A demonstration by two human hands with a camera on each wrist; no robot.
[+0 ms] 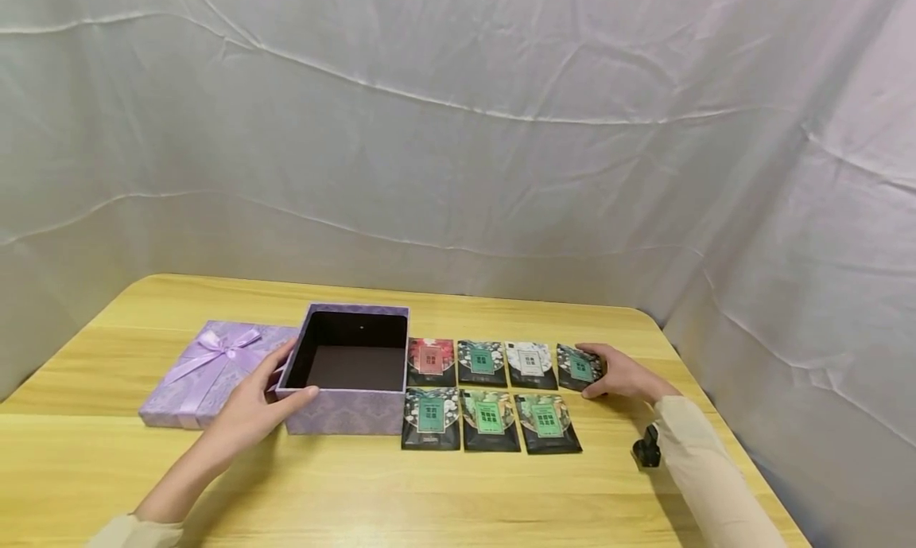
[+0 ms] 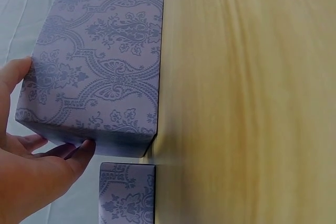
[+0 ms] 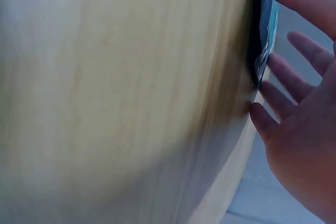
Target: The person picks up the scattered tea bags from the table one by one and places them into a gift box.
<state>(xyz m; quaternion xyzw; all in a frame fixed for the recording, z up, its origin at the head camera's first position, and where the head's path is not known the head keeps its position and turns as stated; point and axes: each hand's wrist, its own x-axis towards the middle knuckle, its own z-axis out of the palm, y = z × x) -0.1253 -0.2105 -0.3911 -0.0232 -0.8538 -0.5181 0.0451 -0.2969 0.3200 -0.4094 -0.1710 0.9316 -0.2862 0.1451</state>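
An open purple gift box (image 1: 345, 411) with a dark interior stands left of the table's middle; nothing shows inside it. My left hand (image 1: 246, 409) holds its front left corner, thumb at the front rim and fingers against the left side. In the left wrist view those fingers touch the patterned box wall (image 2: 100, 56). At the right end of the back row, my right hand (image 1: 624, 373) holds a dark tea sachet (image 1: 575, 365) by its edges. In the right wrist view, the sachet (image 3: 266, 30) appears edge-on between thumb and fingers, close to the tabletop.
Beside the box lie more tea sachets in two rows, among them a red one (image 1: 432, 362), a white one (image 1: 531, 363) and a green one (image 1: 490, 419). The bow-tied purple lid (image 1: 207, 369) rests left of the box. A small black object (image 1: 647, 448) is by the right sleeve.
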